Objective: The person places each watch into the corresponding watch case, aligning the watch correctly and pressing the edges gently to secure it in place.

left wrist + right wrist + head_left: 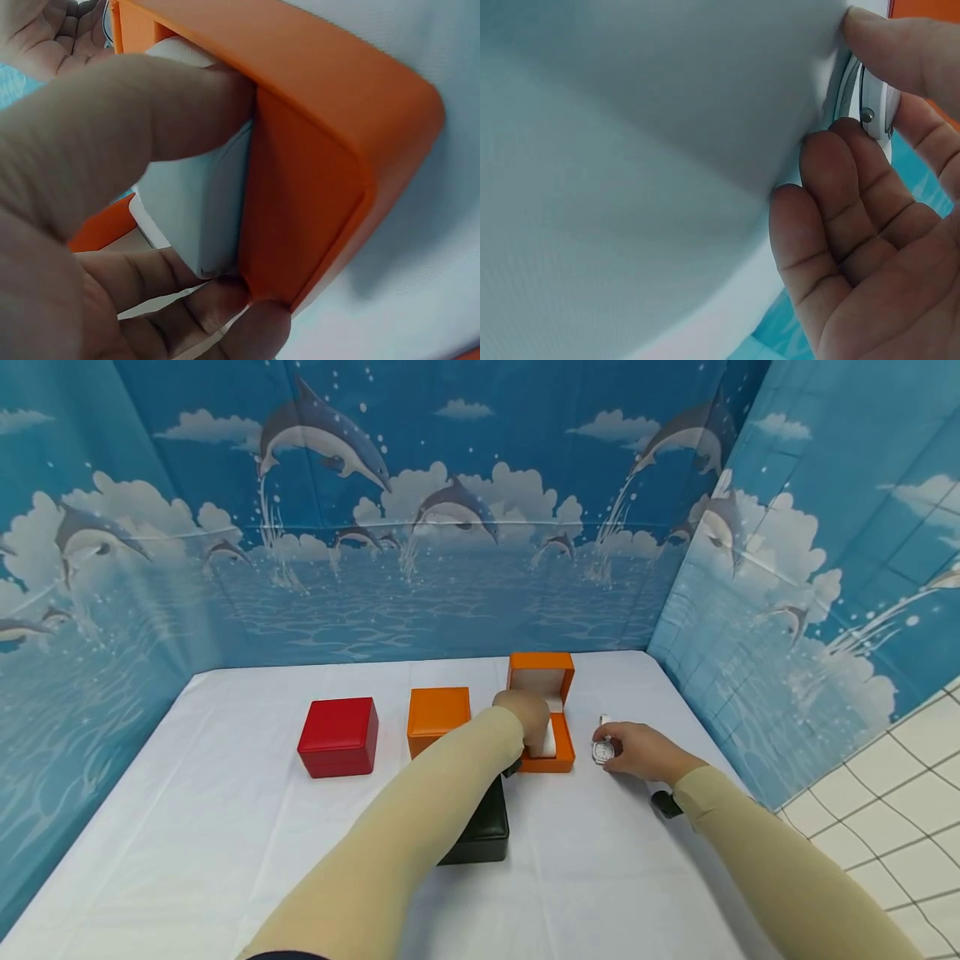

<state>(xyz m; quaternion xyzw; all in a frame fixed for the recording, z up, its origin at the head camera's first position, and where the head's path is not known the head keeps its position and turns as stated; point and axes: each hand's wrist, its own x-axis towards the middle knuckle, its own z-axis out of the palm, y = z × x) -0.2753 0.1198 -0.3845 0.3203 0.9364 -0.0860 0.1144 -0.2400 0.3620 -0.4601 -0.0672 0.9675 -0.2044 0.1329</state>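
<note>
An orange watch box (pixel 555 765) stands with its lid up, right of the table's middle. My left hand (pixel 527 720) reaches into it. In the left wrist view, its thumb and fingers pinch the white watch cushion (pixel 195 199), which sits partly within the box wall (pixel 307 202). To the right of this box, a wristwatch (pixel 602 751) with a round pale dial and white strap lies on the cloth. My right hand (pixel 643 752) holds the watch case by its edges; the right wrist view shows its crown and side (pixel 874 109) between thumb and fingers.
A shut orange box (pixel 438 714) stands left of the opened one, and a red box (pixel 338 737) farther left. Nearer me, a dark green box (pixel 483 831) is partly hidden under my left forearm. Dolphin-printed curtains (pixel 450 602) border the white-covered table (pixel 247 793).
</note>
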